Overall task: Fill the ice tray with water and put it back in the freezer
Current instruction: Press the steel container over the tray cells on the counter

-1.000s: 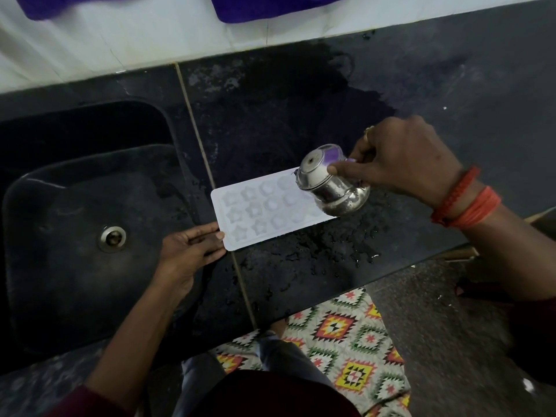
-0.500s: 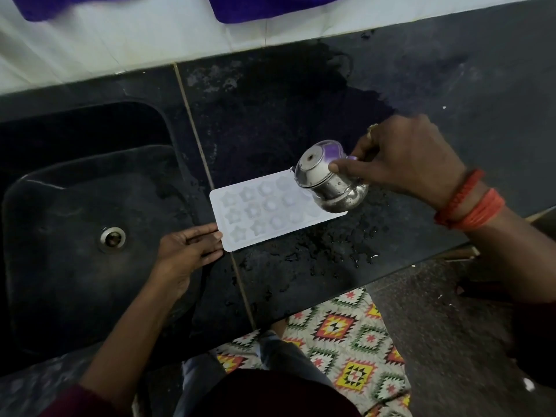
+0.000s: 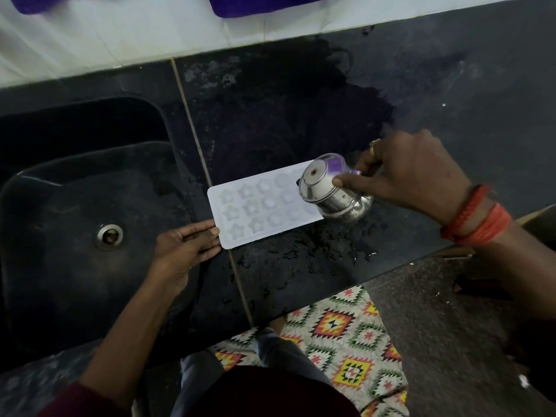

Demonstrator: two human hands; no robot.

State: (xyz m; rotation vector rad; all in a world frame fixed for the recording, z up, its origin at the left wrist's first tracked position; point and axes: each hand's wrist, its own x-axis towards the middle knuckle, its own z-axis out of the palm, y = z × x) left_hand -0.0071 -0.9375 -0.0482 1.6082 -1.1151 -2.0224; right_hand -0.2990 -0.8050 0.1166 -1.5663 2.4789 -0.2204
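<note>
A white ice tray (image 3: 258, 206) with star and flower moulds lies flat on the wet black counter (image 3: 301, 121), just right of the sink. My left hand (image 3: 186, 245) rests at the tray's near-left corner, fingertips touching its edge. My right hand (image 3: 403, 173) grips a small steel water pot (image 3: 334, 191) and tips it on its side over the tray's right end, mouth towards the moulds. The pot hides the tray's right end. No stream of water is plain to see.
A black sink (image 3: 75, 224) with a steel drain (image 3: 109, 235) lies to the left. Water drops (image 3: 319, 245) speckle the counter near its front edge. Behind is a white tiled wall (image 3: 120, 34). A patterned floor mat (image 3: 340, 335) lies below.
The pot has tipped a little further and shifted slightly over the tray's right end. My left hand has stayed at the tray's corner.
</note>
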